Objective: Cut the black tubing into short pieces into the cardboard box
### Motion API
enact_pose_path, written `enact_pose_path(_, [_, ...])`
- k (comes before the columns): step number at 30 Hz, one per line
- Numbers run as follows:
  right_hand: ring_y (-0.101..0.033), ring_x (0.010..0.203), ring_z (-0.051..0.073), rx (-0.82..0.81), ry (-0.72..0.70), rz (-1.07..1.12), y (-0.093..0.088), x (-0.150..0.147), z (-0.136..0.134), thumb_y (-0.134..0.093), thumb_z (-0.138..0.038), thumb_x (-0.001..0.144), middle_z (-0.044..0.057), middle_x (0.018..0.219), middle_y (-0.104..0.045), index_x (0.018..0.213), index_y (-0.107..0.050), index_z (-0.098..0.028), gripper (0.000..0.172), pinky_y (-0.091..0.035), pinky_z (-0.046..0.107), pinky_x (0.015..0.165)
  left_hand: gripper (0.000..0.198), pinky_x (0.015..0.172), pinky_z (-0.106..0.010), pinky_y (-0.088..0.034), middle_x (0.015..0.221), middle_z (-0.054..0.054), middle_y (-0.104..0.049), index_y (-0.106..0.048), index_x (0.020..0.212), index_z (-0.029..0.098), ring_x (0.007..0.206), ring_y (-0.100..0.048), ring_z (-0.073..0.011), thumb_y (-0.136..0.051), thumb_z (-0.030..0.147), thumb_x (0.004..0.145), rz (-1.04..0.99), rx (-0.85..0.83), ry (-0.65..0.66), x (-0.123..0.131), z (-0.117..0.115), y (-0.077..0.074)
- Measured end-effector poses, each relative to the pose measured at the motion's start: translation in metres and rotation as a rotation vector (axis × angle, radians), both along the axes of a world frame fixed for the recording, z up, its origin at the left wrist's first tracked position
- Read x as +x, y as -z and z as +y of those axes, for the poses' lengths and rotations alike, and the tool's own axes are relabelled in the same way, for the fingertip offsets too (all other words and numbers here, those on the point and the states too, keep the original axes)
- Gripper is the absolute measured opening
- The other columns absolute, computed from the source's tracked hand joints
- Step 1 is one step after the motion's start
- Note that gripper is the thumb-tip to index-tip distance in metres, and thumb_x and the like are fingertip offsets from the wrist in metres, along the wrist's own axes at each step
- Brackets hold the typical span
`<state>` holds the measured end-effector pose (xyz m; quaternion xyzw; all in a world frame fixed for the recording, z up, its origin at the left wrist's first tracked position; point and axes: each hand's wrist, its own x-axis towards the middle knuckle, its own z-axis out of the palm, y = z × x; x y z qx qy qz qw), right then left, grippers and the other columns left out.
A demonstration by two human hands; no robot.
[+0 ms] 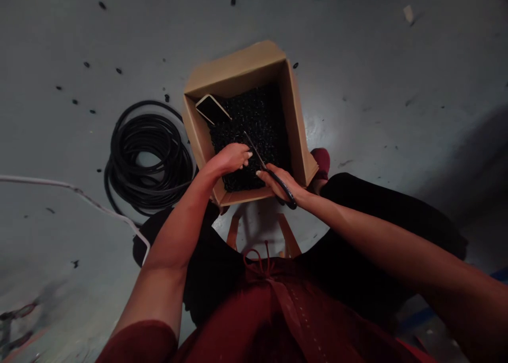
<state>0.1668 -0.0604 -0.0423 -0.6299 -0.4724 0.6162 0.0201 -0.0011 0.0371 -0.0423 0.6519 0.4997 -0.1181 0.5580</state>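
Note:
My right hand (282, 180) grips a pair of scissors (286, 188) with dark handles, the blades pointing up and to the left. Beside the blades is my left hand (235, 156), its fingers pinched together; whatever they hold is too small and dark to make out. Both hands are over an open cardboard box (298, 125). A thick layer of small shiny black pieces (262, 109) fills the bottom of the box. In its upper left corner lies a dark rectangular object (213, 109) with a pale edge.
Left of the box lies a coil of black hose or cable (119, 156) on the grey floor (377, 88). A pale cable (99, 207) runs in from the left toward my left arm. Several small black bits are scattered about. My knees flank the box.

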Motion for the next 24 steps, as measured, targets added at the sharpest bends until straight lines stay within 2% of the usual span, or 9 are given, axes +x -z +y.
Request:
enact_pose_path(4, [-0.051, 0.056, 0.015, -0.011, 0.072, 0.010, 0.003, -0.002, -0.005, -0.049, -0.044, 0.094, -0.002, 0.062, -0.051, 0.081, -0.045, -0.023, 0.025, -0.041, 0.027, 0.058, 0.026, 0.050, -0.019, -0.036, 0.061, 0.000, -0.059, -0.048, 0.062, 0.017, 0.049, -0.049, -0.0071, -0.048, 0.012, 0.087, 0.024, -0.033, -0.047, 0.001, -0.004, 0.009])
enact_pose_path(8, [-0.046, 0.044, 0.011, -0.161, 0.246, 0.122, 0.007, -0.005, -0.008, -0.051, -0.041, 0.095, -0.005, 0.057, -0.047, 0.078, -0.045, -0.023, 0.025, -0.039, 0.023, 0.045, 0.019, 0.049, -0.019, -0.036, 0.062, 0.000, -0.060, -0.055, 0.070, 0.016, 0.050, -0.051, -0.0080, -0.050, 0.013, 0.088, 0.013, -0.127, -0.131, 0.001, -0.009, 0.016])
enact_pose_path(12, [-0.044, 0.041, 0.009, -0.322, 0.499, 0.245, 0.008, -0.006, -0.004, -0.050, -0.042, 0.097, -0.007, 0.055, -0.046, 0.083, -0.048, -0.022, 0.024, -0.038, 0.021, 0.039, 0.014, 0.053, -0.021, -0.041, 0.064, 0.000, -0.060, -0.063, 0.088, 0.015, 0.054, -0.054, -0.0099, -0.049, 0.018, 0.090, -0.007, -0.118, -0.158, 0.002, -0.007, 0.014])
enact_pose_path(14, [-0.044, 0.040, 0.008, -0.345, 0.564, 0.279, 0.006, -0.005, 0.001, -0.048, -0.046, 0.097, -0.007, 0.056, -0.046, 0.088, -0.049, -0.022, 0.025, -0.039, 0.020, 0.038, 0.018, 0.058, -0.021, -0.043, 0.066, 0.000, -0.060, -0.065, 0.090, 0.013, 0.057, -0.054, -0.0101, -0.048, 0.020, 0.090, -0.038, -0.060, -0.151, 0.001, -0.003, 0.008])
enact_pose_path(17, [-0.047, 0.044, 0.009, -0.267, 0.537, 0.269, 0.001, -0.003, 0.010, -0.049, -0.049, 0.097, -0.006, 0.060, -0.050, 0.091, -0.049, -0.023, 0.027, -0.040, 0.019, 0.039, 0.025, 0.067, -0.023, -0.045, 0.079, -0.003, -0.065, -0.068, 0.098, 0.011, 0.068, -0.056, -0.0107, -0.045, 0.017, 0.089, -0.100, 0.027, -0.168, -0.001, 0.004, -0.003])
enact_pose_path(21, [-0.054, 0.054, 0.010, -0.106, 0.434, 0.186, 0.000, -0.001, 0.018, -0.052, -0.046, 0.095, -0.003, 0.070, -0.055, 0.094, -0.049, -0.022, 0.024, -0.044, 0.020, 0.047, 0.045, 0.076, -0.025, -0.048, 0.099, -0.008, -0.070, -0.056, 0.129, 0.010, 0.074, -0.058, -0.0106, -0.045, 0.012, 0.086, -0.120, 0.014, -0.330, -0.005, 0.009, -0.011])
enact_pose_path(24, [-0.059, 0.065, 0.012, -0.018, 0.343, 0.136, 0.003, 0.000, 0.019, -0.052, -0.047, 0.094, 0.000, 0.079, -0.059, 0.099, -0.051, -0.022, 0.026, -0.048, 0.024, 0.058, 0.038, 0.078, -0.027, -0.049, 0.103, -0.011, -0.071, -0.058, 0.123, 0.008, 0.074, -0.059, -0.0108, -0.046, 0.014, 0.087, -0.123, 0.016, -0.378, -0.009, 0.011, -0.012])
